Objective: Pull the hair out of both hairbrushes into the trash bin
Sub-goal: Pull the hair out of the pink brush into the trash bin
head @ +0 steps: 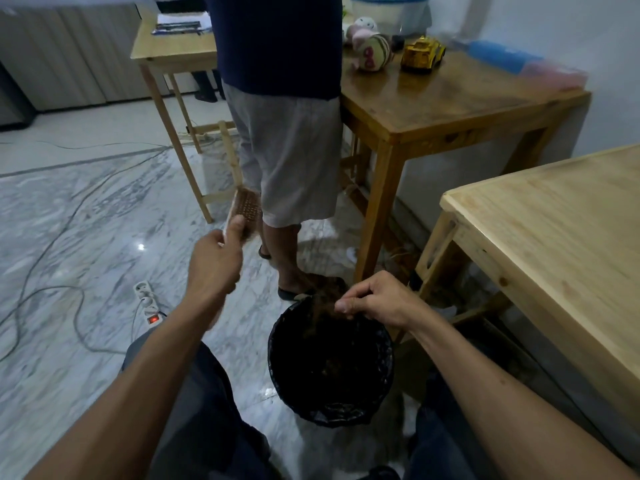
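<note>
Two hands work above the floor: left hand point(214, 261) grips the brush point(244, 211) upright, fingers closed; right hand point(375, 301) pinches hair point(323, 299) over the bin point(329, 362) rim.

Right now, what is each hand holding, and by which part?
The left hand grips the hairbrush at its lower end, bristle pad up. The right hand pinches a clump of hair by its top, above the trash bin.

The trash bin point(330, 368) is black, the hair point(323, 299) brown. The far-right toy truck point(422, 53) is yellow; the floor point(86, 216) is grey-veined white marble.
</note>
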